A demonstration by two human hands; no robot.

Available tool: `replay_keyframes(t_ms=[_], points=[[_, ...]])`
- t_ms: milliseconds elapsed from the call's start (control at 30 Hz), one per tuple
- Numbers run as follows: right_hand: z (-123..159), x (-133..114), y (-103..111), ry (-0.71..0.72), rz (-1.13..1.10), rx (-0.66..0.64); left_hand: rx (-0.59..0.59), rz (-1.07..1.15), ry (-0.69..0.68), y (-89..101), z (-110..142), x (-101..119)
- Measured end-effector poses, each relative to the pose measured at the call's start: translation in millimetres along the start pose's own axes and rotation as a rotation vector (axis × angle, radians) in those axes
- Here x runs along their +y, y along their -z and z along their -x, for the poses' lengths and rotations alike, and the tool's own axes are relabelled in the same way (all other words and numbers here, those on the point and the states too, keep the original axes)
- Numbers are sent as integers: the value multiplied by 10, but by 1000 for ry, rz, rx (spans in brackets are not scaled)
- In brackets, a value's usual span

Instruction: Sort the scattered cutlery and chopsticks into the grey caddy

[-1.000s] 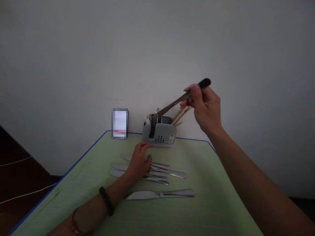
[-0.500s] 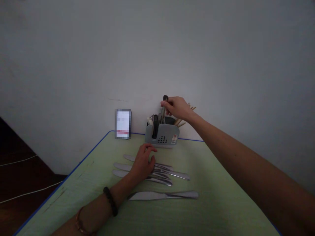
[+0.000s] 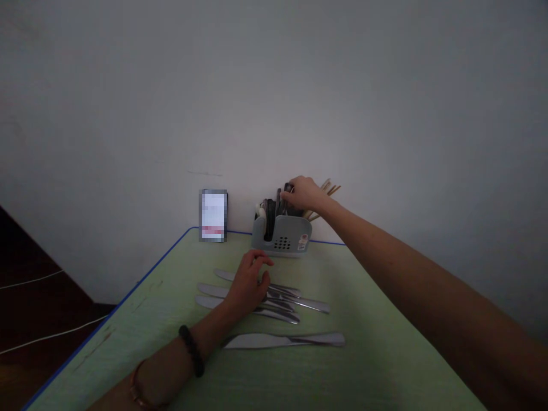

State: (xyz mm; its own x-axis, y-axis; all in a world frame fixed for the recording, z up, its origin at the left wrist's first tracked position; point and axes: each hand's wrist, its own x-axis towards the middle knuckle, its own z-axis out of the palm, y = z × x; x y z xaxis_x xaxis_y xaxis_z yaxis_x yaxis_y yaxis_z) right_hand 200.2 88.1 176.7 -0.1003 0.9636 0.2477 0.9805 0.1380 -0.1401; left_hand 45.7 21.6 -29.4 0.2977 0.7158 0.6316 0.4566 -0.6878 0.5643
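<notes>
My right hand (image 3: 303,193) is closed around the top of an upright piece of metal cutlery (image 3: 287,188). Its lower part is hidden inside the grey cutlery holder (image 3: 281,242), so its kind does not show. Other utensils and a black handle (image 3: 269,214) stand in the holder. My left hand (image 3: 250,282) rests over a group of several metal table knives (image 3: 308,302), its fingers loosely bent and apart, holding nothing. The hand covers the middle of these knives. Nearer to me, a single table knife (image 3: 282,341) lies crosswise, blade to the left.
A phone (image 3: 214,216) with a lit, blurred screen leans on the wall (image 3: 274,103) left of the holder. Wooden chopsticks (image 3: 329,188) slant out of the holder's right end. The pale green table (image 3: 149,331) has a blue edge. White cables (image 3: 51,335) run at the left.
My right hand has moved down with the cutlery, which now sits deeper in the holder. My left hand and the knives on the table have stayed in place.
</notes>
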Motion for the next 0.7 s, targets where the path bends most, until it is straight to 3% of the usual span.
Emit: replay_keyframes(t_ms=[133, 267, 500, 700], points=[[-3, 15, 44, 10, -152, -58, 3, -3, -6, -7, 1, -3], [-21, 32, 33, -67, -259, -74, -3, 2, -4, -13, 6, -18], [-67, 44, 63, -88, -128, -47, -14, 11, 0, -18, 11, -41], [-163, 78, 91, -11, -140, 27, 4, 12, 3, -21, 3, -25]])
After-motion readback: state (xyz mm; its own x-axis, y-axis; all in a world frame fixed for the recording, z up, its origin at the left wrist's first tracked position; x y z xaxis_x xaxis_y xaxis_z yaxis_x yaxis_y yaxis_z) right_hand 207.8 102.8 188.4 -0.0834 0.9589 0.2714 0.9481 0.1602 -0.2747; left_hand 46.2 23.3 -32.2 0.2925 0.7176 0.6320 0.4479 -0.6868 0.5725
